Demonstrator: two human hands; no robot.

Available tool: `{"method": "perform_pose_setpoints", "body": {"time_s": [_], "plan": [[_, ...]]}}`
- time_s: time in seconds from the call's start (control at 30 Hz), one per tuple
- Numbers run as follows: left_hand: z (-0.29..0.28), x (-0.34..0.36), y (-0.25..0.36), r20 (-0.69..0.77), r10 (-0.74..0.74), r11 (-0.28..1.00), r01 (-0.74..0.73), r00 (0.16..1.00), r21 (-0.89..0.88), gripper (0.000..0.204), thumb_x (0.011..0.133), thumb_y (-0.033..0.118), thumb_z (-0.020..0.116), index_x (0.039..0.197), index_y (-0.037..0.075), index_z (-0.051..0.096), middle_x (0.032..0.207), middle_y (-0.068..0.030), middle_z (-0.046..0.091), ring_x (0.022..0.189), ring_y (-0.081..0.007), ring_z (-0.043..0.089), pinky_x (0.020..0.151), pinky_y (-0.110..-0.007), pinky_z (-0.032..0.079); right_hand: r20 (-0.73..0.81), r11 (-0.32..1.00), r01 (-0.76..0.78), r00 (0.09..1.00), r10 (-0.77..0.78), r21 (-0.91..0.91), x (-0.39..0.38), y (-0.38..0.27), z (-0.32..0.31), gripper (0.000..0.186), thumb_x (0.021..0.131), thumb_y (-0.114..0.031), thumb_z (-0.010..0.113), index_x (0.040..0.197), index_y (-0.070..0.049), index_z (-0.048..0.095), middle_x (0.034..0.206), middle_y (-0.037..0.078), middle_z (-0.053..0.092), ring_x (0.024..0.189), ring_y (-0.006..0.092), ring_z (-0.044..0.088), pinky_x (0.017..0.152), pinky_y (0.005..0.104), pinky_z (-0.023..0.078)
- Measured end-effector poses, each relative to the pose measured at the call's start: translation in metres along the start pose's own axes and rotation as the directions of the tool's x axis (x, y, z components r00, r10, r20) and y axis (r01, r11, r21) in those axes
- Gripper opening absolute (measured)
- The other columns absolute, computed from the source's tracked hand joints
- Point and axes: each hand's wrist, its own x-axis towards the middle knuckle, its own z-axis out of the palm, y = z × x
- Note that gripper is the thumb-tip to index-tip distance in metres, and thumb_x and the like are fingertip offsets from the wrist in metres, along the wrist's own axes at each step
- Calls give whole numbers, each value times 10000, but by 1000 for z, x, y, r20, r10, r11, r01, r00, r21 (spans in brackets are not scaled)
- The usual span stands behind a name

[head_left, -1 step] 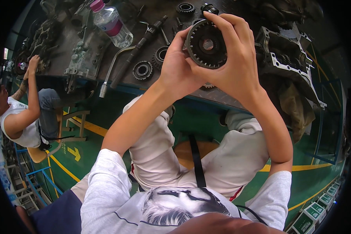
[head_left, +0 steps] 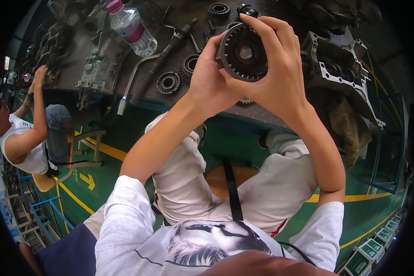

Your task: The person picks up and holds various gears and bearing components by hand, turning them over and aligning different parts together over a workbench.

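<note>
My left hand (head_left: 214, 85) and my right hand (head_left: 276, 73) grip a dark steel ring gear (head_left: 236, 64) between them, its toothed inner rim facing up toward me. The left fingers curl round its left side, the right fingers reach over its right side, with both thumbs at the lower edge. Just left of my hands lie a toothed gear (head_left: 186, 68), a smaller gear ring (head_left: 168, 83), a long splined shaft (head_left: 163, 55) and a bent socket wrench (head_left: 123, 102). More gears (head_left: 218, 9) sit behind the held one, on the metal bench (head_left: 283, 120).
A water bottle (head_left: 133, 32) and a grey casting (head_left: 96, 80) stand at left. An open housing (head_left: 340, 69) and a brown cloth (head_left: 347, 131) are at right. A seated person (head_left: 25, 138) works at far left. Blue railing (head_left: 46, 207) and boxes (head_left: 370, 250) edge the floor.
</note>
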Motion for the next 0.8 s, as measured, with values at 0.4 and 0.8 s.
{"method": "perform_pose_setpoints", "body": {"time_s": [0.4, 0.8], "plan": [[6, -1, -1, -109, 31, 997, -24, 994, 68, 412, 1067, 383, 346, 1240, 111, 603, 1207, -33, 668, 1129, -171, 638, 995, -385, 520, 43, 999, 32, 999, -33, 39, 0, 4, 0, 812, 532, -191, 837, 1295, -67, 588, 1182, 148, 570, 1088, 358, 536, 972, 452, 439], [6, -2, 1, -121, 55, 990, -39, 991, 133, 422, 1076, 396, 340, 1248, 110, 599, 1216, -35, 661, 1130, -169, 634, 998, -374, 523, 112, 989, 28, 993, -44, 146, -2, 15, -2, 910, 530, -241, 902, 1346, -76, 535, 1238, 140, 589, 1155, 355, 534, 1030, 450, 411]]}}
